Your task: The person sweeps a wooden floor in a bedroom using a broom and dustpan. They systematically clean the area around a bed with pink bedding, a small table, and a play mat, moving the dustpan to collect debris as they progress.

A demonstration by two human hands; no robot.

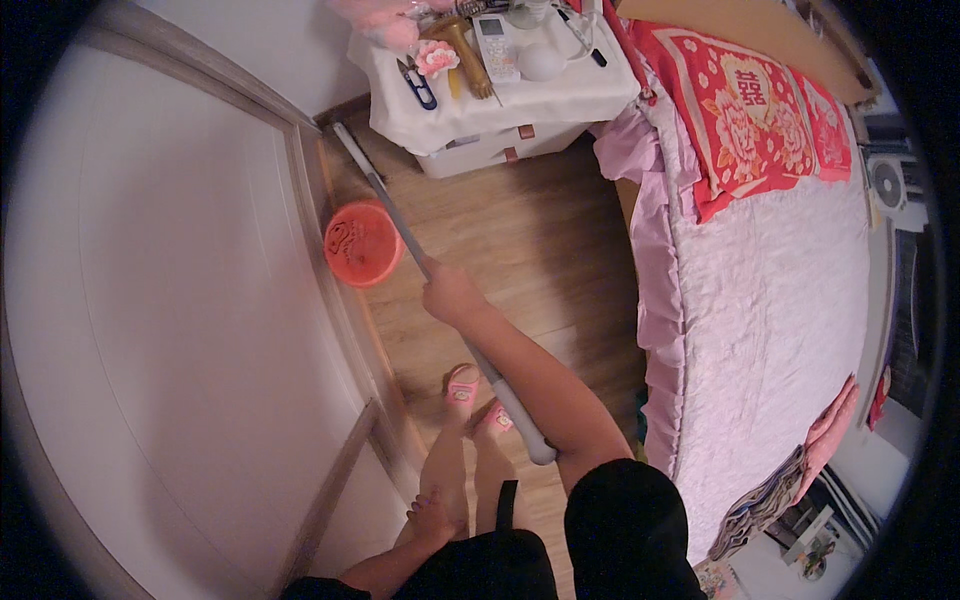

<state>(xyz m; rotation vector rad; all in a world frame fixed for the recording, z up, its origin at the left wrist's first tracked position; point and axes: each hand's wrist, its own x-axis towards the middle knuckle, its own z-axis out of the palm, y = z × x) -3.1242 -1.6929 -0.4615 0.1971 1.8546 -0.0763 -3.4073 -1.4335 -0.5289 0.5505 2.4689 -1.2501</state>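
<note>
We curl our right hand [452, 293] fully around a grey pole [405, 229], its tip near the left corner of the nightstand [470, 125] (left hand [432, 520] loosely spread on our leg [448, 462]), and a sideways swing could topple the orange bin [378, 222].

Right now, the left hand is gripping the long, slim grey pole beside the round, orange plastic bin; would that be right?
Not quite: it is the right hand that grips the long, slim grey pole, as the head view shows. The pole does run beside the round, orange plastic bin.
</note>
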